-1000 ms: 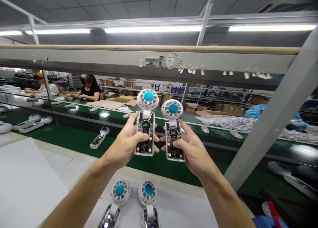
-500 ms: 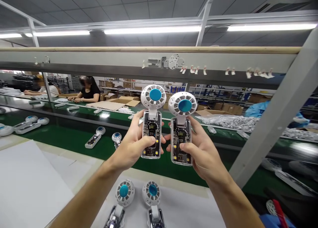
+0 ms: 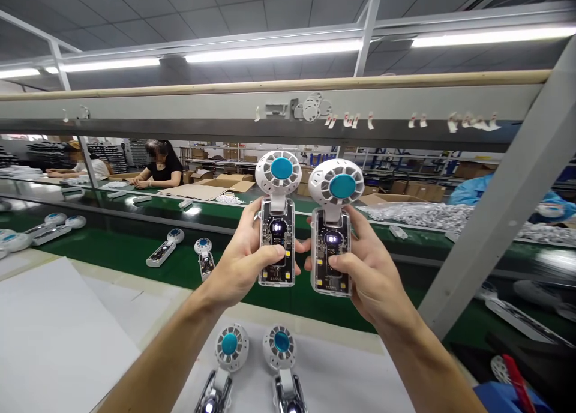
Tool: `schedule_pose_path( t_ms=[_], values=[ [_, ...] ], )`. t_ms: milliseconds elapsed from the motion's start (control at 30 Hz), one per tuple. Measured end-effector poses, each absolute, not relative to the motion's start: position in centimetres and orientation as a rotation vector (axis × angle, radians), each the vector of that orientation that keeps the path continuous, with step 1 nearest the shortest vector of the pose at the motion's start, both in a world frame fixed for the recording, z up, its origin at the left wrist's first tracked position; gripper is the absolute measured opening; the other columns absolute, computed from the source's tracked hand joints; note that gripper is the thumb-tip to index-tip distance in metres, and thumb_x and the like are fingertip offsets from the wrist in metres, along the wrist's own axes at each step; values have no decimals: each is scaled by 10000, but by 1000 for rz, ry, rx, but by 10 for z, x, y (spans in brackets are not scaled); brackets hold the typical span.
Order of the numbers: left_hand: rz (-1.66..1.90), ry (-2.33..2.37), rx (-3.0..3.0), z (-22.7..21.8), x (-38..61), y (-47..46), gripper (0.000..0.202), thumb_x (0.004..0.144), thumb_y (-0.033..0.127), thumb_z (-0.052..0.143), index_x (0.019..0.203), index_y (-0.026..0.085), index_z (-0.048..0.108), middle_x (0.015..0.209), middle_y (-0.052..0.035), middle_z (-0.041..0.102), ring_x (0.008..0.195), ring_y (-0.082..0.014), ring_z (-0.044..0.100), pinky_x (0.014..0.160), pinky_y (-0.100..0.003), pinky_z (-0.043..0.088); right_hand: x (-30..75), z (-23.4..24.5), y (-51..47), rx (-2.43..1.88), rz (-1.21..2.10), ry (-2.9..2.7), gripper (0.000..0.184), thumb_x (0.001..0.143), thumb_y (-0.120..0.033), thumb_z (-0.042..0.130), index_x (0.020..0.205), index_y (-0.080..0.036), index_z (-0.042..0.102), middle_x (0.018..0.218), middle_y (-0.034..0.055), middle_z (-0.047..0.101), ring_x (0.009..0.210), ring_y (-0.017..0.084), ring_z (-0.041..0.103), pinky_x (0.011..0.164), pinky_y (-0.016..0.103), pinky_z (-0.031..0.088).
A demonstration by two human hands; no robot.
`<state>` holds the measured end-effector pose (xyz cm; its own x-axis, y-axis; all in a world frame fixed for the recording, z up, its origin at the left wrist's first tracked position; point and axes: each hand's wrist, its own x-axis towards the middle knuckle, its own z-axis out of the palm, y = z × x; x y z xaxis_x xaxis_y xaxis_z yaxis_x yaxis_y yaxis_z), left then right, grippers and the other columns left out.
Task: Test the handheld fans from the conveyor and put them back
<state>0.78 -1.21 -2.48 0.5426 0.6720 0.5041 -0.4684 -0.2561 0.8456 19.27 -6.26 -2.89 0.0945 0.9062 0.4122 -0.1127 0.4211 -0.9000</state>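
Note:
My left hand (image 3: 243,251) is closed around a handheld fan (image 3: 278,275) with a white round head, a blue centre and a clear handle showing a black circuit board. Its thumb presses on the front of the handle. In my right hand (image 3: 366,266) is a matching fan (image 3: 331,281), held upright beside the first, thumb also on its front. Small displays on both handles are lit. Below, two more fans, a left one (image 3: 230,348) and a right one (image 3: 279,347), lie on white paper, with light glowing on their handles.
A green conveyor belt (image 3: 130,245) crosses ahead, carrying several fans such as this one (image 3: 165,249). A slanted white post (image 3: 499,185) stands at right. White paper (image 3: 58,335) covers the left bench. Across the belt, two people sit working near cardboard (image 3: 202,188).
The displays on both held fans have gone from dark to lit. The right fan has shifted slightly up and right, and the camera view has tilted a little.

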Motion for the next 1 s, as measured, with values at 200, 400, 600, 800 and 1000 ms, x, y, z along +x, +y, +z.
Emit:
schedule_pose_path(
  t_ms=[200,400,600,800,1000],
  values=[
    [1089,175,1451,-24,8,-11,822,806,138,677,1469,194,194,969,-74,703,740,-195,714,650,-282,564,193,-27,-65,-847,963,-1185,866,752,-199,658,1528,-309,288,1020,41,732,756,208,706,687,350,589],
    [1125,195,1437,-25,7,-9,828,787,104,675,1456,204,196,945,-56,701,710,-180,705,606,-265,564,194,-25,-67,-865,950,-1206,920,696,-139,658,1524,-309,295,965,21,732,731,176,697,654,290,565],
    [1111,180,1397,-26,9,-10,752,822,156,669,1435,194,234,947,-72,703,696,-181,704,601,-273,568,196,-26,-65,-875,945,-1186,853,750,-201,666,1516,-296,305,958,33,737,735,202,706,648,322,584],
    [1123,185,1343,-27,14,-13,755,798,173,675,1419,192,246,920,-65,708,671,-188,702,557,-262,541,196,-26,-65,-873,949,-1187,812,749,-200,668,1491,-275,347,928,31,732,710,190,695,636,313,584],
    [1114,160,1333,-26,15,-15,685,799,185,661,1370,185,283,918,-66,716,657,-182,696,595,-292,562,196,-25,-66,-869,960,-1213,775,731,-192,647,1454,-284,381,948,31,730,700,194,701,588,295,568]
  ],
)
